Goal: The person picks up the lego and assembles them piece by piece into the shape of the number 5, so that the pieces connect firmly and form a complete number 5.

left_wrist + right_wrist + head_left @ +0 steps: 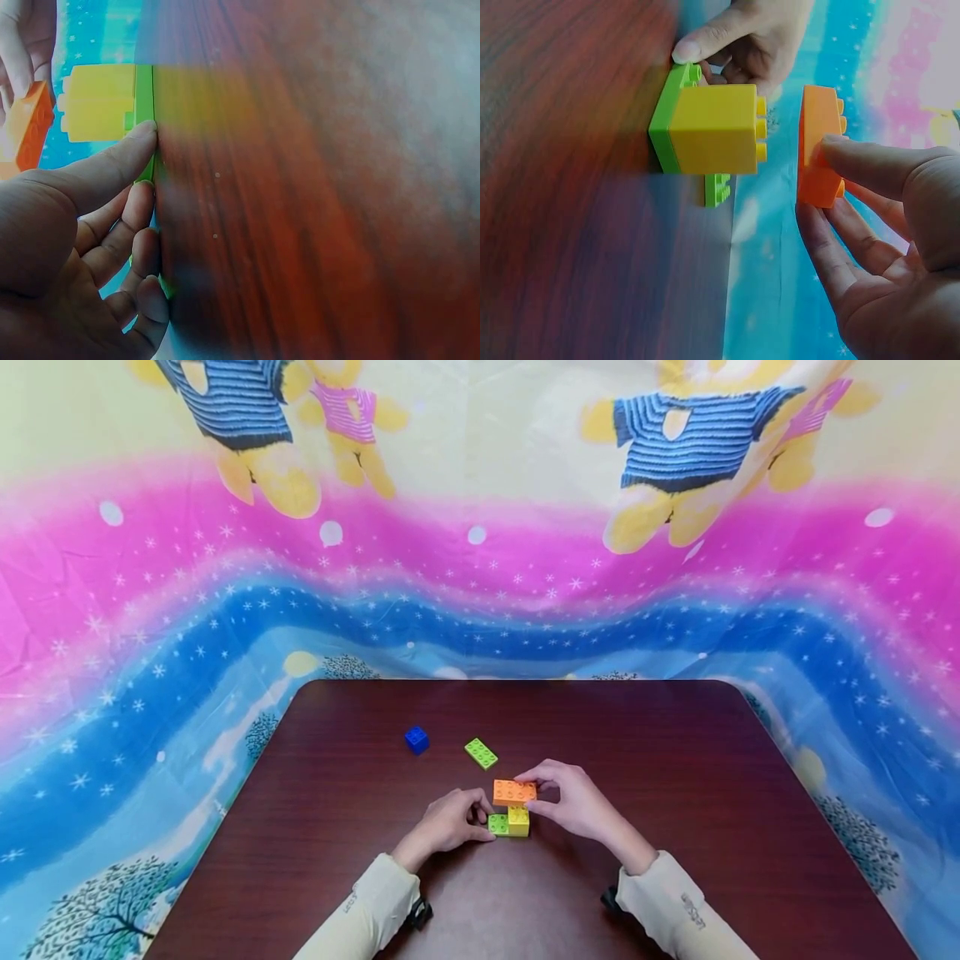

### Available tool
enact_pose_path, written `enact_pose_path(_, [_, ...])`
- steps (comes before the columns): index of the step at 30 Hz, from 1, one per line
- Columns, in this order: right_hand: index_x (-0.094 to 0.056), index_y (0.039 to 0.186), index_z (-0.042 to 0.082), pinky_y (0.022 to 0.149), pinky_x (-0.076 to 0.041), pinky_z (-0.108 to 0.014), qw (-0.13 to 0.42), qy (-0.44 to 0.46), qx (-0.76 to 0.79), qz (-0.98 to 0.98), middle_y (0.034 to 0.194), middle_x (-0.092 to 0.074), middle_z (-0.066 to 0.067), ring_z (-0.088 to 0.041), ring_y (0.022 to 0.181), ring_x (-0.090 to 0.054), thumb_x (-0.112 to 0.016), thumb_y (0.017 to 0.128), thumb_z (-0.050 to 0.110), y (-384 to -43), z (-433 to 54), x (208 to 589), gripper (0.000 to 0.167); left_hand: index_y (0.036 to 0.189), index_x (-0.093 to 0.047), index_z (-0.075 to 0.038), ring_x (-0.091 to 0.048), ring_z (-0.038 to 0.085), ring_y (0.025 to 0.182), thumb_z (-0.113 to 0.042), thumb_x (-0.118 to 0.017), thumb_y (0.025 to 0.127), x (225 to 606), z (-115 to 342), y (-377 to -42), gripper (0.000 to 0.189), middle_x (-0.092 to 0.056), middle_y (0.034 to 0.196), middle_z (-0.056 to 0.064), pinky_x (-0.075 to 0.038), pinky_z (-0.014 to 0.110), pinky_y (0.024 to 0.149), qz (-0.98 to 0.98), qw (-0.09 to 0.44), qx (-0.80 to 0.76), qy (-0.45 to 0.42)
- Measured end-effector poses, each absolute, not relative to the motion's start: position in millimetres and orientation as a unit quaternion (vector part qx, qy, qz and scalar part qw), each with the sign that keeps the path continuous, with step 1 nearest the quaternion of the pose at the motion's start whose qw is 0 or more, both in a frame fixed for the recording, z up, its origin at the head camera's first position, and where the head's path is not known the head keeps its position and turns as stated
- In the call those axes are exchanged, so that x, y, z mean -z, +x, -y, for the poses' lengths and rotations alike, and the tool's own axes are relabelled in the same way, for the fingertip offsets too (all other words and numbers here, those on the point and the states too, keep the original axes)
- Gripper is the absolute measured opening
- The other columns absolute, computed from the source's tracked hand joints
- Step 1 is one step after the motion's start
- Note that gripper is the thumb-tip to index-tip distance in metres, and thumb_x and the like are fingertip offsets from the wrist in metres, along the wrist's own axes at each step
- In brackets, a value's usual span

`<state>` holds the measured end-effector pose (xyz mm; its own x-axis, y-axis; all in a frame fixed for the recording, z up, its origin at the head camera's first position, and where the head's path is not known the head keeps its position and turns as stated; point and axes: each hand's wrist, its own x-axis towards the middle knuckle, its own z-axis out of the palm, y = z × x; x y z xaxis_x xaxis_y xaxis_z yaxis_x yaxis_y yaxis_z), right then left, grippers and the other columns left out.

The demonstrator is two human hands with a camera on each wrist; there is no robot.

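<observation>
The lower middle of the frame shows one blue brick, one orange brick, one yellow brick and two light-green plates. There are two hands, one table and, along the top, four printed plush figures.

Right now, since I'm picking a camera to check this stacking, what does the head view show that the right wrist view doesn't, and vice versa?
Only the head view: the blue brick, both cream sleeves, and the rounded far corners of the table.

Only the right wrist view: a clear gap between the orange brick and the studs of the yellow brick.

Both: the right hand gripping the orange brick, the left hand holding the green base under the yellow brick, and the loose green plate.
</observation>
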<state>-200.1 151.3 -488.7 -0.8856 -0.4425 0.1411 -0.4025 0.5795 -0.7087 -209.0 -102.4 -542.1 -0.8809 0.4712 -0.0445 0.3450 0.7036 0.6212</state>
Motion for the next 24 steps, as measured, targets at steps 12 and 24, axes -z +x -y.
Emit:
enact_pose_path(12, [-0.075,0.122,0.018,0.088,-0.061,-0.041,0.043,-0.244,0.393,-0.886,0.111,-0.070,0.004,-0.017,0.098,-0.071,-0.085,0.085,0.008,-193.7,-145.5,491.5,0.040,0.091,-0.065,-0.022,-0.059,0.006,0.081,-0.032,-0.092,0.078,543.7,102.3,-210.3,0.032,-0.068,0.085,-0.013,-0.044,0.026,0.073,-0.921,0.095,-0.306,0.221])
enact_pose_path(24, [-0.075,0.121,0.019,0.089,-0.060,-0.040,0.050,-0.251,0.391,-0.884,0.110,-0.071,0.004,-0.015,0.097,-0.070,-0.085,0.086,0.011,-191.6,-144.7,498.6,0.037,0.090,-0.064,-0.021,-0.058,0.006,0.078,-0.031,-0.092,0.079,544.6,102.5,-209.7,0.032,-0.066,0.084,-0.013,-0.044,0.025,0.071,-0.921,0.099,-0.307,0.218])
